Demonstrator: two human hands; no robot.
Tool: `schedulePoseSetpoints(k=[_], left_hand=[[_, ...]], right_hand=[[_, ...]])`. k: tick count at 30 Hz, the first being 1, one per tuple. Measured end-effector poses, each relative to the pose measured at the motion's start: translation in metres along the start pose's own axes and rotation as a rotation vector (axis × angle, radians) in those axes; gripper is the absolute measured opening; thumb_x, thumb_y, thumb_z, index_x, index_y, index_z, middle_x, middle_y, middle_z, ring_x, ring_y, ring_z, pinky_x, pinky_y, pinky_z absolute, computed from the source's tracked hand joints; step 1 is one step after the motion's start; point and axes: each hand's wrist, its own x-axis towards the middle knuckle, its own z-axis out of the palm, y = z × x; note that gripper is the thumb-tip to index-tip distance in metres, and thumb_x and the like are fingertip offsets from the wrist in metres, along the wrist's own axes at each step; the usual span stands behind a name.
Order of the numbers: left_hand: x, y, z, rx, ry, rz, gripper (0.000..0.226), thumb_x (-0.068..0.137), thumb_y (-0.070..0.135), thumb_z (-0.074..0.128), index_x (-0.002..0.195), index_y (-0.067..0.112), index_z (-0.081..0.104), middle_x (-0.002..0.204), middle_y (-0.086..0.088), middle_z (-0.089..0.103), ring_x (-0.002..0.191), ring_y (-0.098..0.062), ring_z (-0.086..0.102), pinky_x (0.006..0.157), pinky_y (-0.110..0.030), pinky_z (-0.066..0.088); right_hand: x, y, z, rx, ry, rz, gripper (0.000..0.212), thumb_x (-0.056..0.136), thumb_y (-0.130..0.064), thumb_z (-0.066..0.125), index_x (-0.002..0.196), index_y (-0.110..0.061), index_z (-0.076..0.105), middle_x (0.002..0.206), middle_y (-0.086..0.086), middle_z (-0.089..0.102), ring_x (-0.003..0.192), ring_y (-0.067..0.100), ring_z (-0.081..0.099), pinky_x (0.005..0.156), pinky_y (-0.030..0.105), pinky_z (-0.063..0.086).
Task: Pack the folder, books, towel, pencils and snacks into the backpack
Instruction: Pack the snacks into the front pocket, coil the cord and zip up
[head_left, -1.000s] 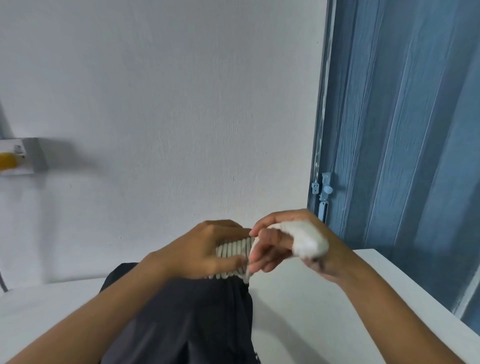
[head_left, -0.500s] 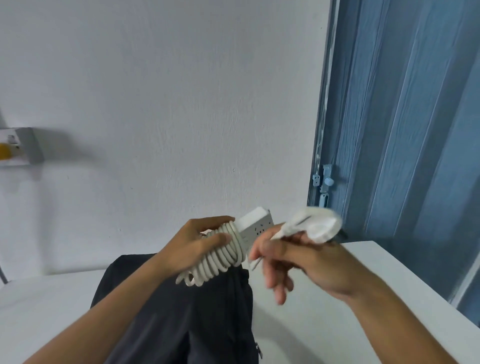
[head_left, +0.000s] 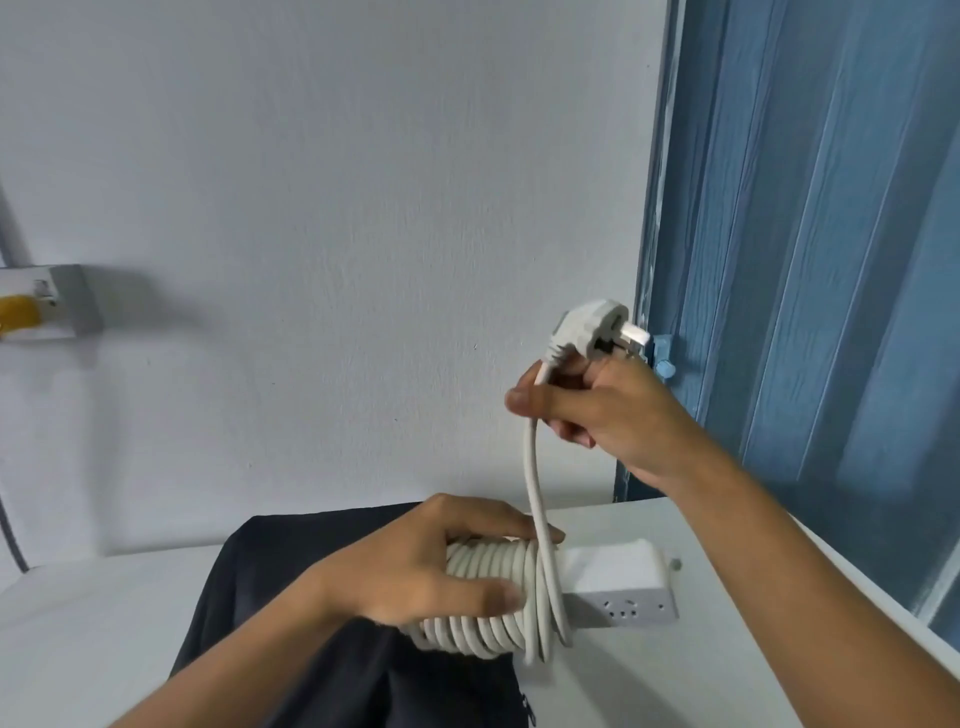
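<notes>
A black backpack (head_left: 311, 597) lies on the white table (head_left: 675, 686), running from the wall toward me. My left hand (head_left: 415, 566) grips a white power strip (head_left: 618, 587) with its cord coiled (head_left: 493, 618) around it, held just above the backpack's right side. My right hand (head_left: 597, 410) is raised above it and pinches the cord right below the white plug (head_left: 592, 327). A short length of cord (head_left: 535, 483) hangs from that hand down to the coil. Folder, books, towel, pencils and snacks are not in view.
A white wall stands straight ahead, with a wall socket box (head_left: 47, 304) carrying yellow tape at the left. A blue ribbed door (head_left: 810, 260) with a small latch (head_left: 662, 358) fills the right side. The table's right edge runs along the door.
My right hand rose with the plug, drawing a loop of cord off the coil. My left hand lowered the power strip toward the table and turned it sideways.
</notes>
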Motion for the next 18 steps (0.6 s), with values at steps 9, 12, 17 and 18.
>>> schedulePoseSetpoints(k=[9,12,17,18], left_hand=[[0.000,-0.016,0.007,-0.613,0.234,0.109,0.052,0.086,0.026,0.061,0.131,0.001,0.055,0.126,-0.023,0.060,0.117,-0.039,0.058,0.097,-0.043,0.046],[0.005,-0.017,0.008,-0.830,0.319,0.112,0.056,0.083,0.039,0.066,0.124,0.001,0.060,0.117,-0.022,0.064,0.105,-0.035,0.064,0.088,-0.039,0.051],[0.016,-0.018,0.009,-1.217,0.387,-0.002,0.054,0.076,0.043,0.071,0.111,0.001,0.067,0.100,-0.019,0.069,0.086,-0.028,0.069,0.078,-0.035,0.057],[0.017,-0.019,0.012,-1.240,0.395,-0.017,0.051,0.079,0.043,0.068,0.109,0.001,0.068,0.096,-0.018,0.069,0.082,-0.027,0.069,0.076,-0.034,0.057]], right_hand=[[0.008,0.075,-0.004,0.586,0.149,0.233,0.040,0.056,-0.021,0.086,0.081,-0.006,0.058,0.078,0.014,0.056,0.060,0.018,0.058,0.056,0.025,0.049],[0.003,0.094,0.003,0.702,0.223,0.116,0.051,0.049,-0.027,0.093,0.085,-0.005,0.064,0.083,0.015,0.058,0.077,0.024,0.054,0.066,0.032,0.043],[-0.015,0.101,0.020,0.091,0.490,-0.257,0.005,0.081,-0.007,0.072,0.085,-0.004,0.071,0.073,0.008,0.068,0.061,0.018,0.060,0.056,0.028,0.047],[-0.020,0.103,0.024,-0.004,0.509,-0.325,0.007,0.082,-0.007,0.072,0.088,-0.003,0.070,0.077,0.005,0.069,0.066,0.015,0.063,0.060,0.026,0.050]])
